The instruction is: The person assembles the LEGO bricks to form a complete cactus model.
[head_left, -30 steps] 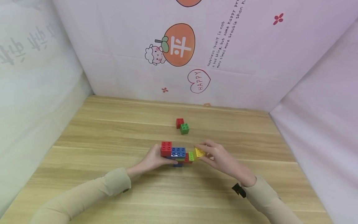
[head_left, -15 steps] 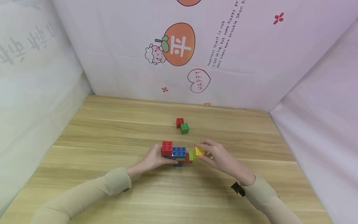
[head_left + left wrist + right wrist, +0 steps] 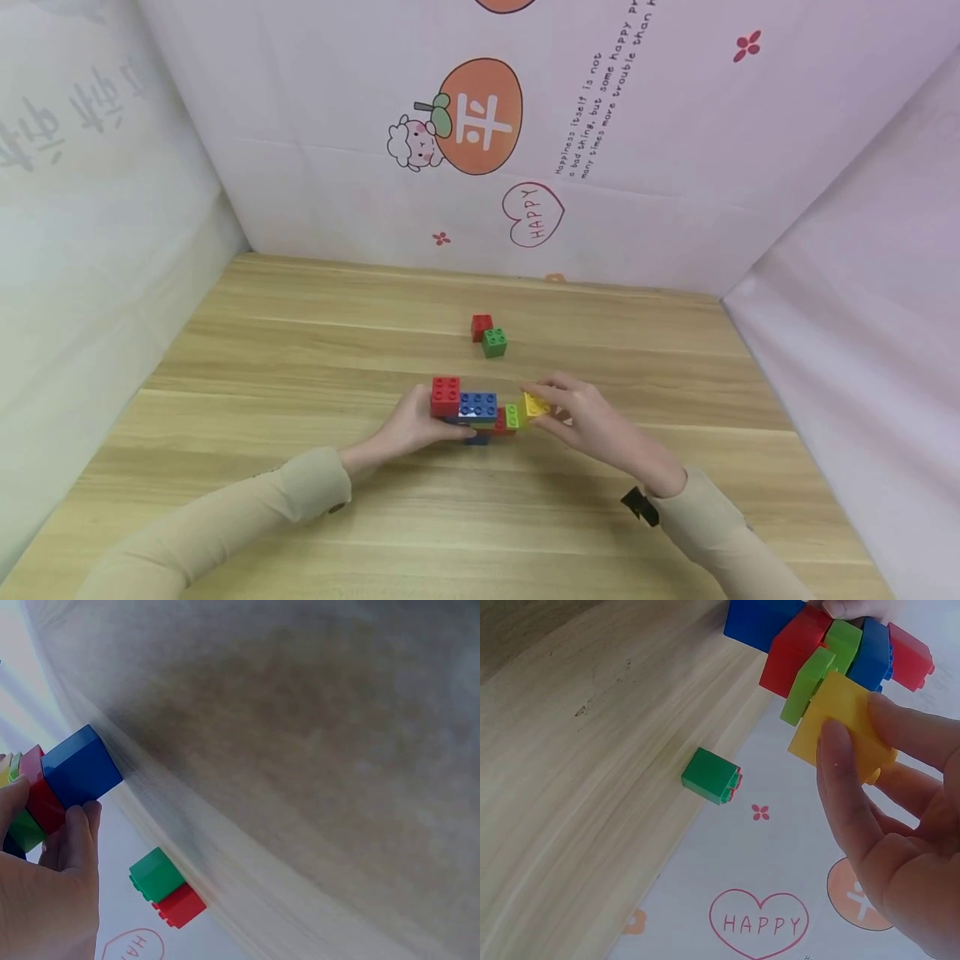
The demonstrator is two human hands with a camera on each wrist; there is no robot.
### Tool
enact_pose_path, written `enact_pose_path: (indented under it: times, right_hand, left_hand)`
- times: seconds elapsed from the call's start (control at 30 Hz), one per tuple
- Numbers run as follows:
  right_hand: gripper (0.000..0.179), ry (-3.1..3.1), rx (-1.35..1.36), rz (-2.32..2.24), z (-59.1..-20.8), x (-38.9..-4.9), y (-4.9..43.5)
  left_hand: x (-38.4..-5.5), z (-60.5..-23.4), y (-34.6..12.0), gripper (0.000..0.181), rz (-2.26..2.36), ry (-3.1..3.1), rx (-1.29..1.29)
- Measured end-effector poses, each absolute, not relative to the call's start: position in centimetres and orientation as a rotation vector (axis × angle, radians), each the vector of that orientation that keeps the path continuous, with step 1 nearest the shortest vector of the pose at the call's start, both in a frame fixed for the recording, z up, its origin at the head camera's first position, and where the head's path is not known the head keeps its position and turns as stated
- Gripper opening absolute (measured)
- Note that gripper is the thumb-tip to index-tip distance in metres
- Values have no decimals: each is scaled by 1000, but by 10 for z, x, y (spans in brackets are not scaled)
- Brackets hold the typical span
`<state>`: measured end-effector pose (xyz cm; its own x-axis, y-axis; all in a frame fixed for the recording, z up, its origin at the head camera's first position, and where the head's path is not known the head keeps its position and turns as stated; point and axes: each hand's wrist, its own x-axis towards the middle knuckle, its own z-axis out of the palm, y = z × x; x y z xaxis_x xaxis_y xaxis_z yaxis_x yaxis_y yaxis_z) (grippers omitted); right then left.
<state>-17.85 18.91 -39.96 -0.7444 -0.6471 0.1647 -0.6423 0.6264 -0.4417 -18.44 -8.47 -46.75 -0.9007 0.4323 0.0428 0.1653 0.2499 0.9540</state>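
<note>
My left hand [image 3: 415, 422] grips the left side of a joined stack of toy building bricks. On top of it are a red brick [image 3: 446, 396] and a longer blue brick [image 3: 477, 407]. Lower down come another red brick [image 3: 795, 649], thin light-green bricks [image 3: 808, 686] and a blue brick [image 3: 81, 766] at the bottom. Between thumb and fingers my right hand [image 3: 588, 417] pinches a yellow brick [image 3: 832, 712] at the stack's right end. It lies against the outer light-green brick; whether their studs are locked together I cannot tell.
Behind the stack, a loose green brick [image 3: 494, 342] and a red brick [image 3: 482, 327] stand close together on the wooden table [image 3: 337, 333]. White printed sheets [image 3: 637, 225] hang along the back and both sides.
The stack and the yellow brick have shifted only slightly. Both hands keep their holds, and the loose green and red bricks stay where they were.
</note>
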Motion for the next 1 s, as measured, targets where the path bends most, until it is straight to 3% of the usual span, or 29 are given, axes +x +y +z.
enact_pose_path:
  times: [1.0]
  right_hand:
    - [46, 2851, -1101, -860, -409, -178, 188]
  left_hand:
    - [-185, -468, -86, 49, 1692, 2305, 569]
